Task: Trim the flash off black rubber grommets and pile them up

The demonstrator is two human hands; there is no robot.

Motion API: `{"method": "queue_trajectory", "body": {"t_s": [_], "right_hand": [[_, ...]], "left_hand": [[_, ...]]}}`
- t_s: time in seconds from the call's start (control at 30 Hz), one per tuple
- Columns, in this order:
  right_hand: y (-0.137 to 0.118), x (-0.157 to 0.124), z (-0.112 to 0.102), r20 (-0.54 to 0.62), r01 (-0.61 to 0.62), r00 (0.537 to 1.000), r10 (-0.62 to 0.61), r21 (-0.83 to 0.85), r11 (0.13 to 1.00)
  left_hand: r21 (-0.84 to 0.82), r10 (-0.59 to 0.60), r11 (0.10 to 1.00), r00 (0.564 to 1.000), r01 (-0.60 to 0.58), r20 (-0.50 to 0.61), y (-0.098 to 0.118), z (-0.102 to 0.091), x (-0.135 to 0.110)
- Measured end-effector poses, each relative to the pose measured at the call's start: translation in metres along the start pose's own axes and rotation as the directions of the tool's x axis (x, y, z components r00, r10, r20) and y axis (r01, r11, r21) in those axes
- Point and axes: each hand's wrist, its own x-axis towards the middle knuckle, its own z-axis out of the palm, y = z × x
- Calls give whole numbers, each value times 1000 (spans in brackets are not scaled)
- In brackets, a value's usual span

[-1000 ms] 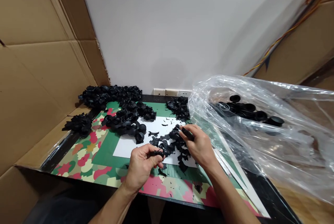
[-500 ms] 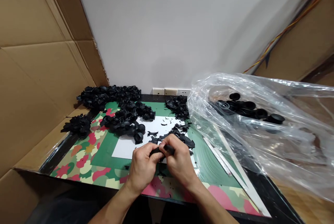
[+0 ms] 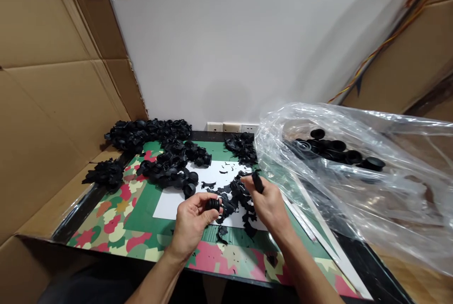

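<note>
My left hand (image 3: 193, 221) is closed around a small black ribbed rubber sleeve (image 3: 213, 204), pinched between thumb and fingers over the front of the white paper (image 3: 166, 203). To the right, my right hand (image 3: 267, 200) is closed on a black stick-like object (image 3: 257, 182); whether it is a tool handle or rubber I cannot tell. Torn black rubber scraps (image 3: 240, 190) lie between and behind my hands, some spilling onto the green mat. Behind my left hand sits a pile of black ribbed rubber sleeves (image 3: 170, 169).
More black pieces (image 3: 148, 131) are heaped at the back left, with a smaller heap (image 3: 104, 174) by the cardboard wall (image 3: 63, 91). A dark scrap heap (image 3: 242, 147) lies near the wall sockets (image 3: 231, 127). On the right, a clear plastic bag (image 3: 354, 190) holds black sleeves beside white strips (image 3: 318, 228).
My hands, together on the black rubber before, have come apart. The right hand moved right and up with the black stick-like object; the left kept the ribbed sleeve. Scraps now show between them.
</note>
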Motion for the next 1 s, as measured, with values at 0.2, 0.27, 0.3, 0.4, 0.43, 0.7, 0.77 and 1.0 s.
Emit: {"method": "queue_trajectory", "body": {"t_s": [0.2,0.27,0.3,0.4,0.43,0.7,0.77,1.0], "right_hand": [[-10,-33,20,266,-16,963,-33,178,984],[-10,-38,27,257,0,965,-52,201,980],[-9,-39,30,245,4,968,-59,220,976],[-1,-40,39,218,-70,976,-5,334,940],[1,-40,41,215,-118,976,36,387,914],[0,-34,46,305,-382,921,243,572,726],[-3,-32,45,313,-392,917,249,583,711],[-5,-32,44,335,-419,905,263,599,683]], "left_hand": [[83,100,992,995,-99,-16,-2,2,4],[132,121,984,993,-118,-14,-1,3,6],[144,126,982,992,-122,-19,0,3,6],[114,137,985,988,-128,-72,-2,4,8],[87,136,988,986,-127,-100,-3,4,8],[-53,74,995,980,-85,-182,-6,11,14],[-75,65,994,981,-79,-185,-5,12,16],[-64,73,994,977,-87,-202,-4,13,16]]}}
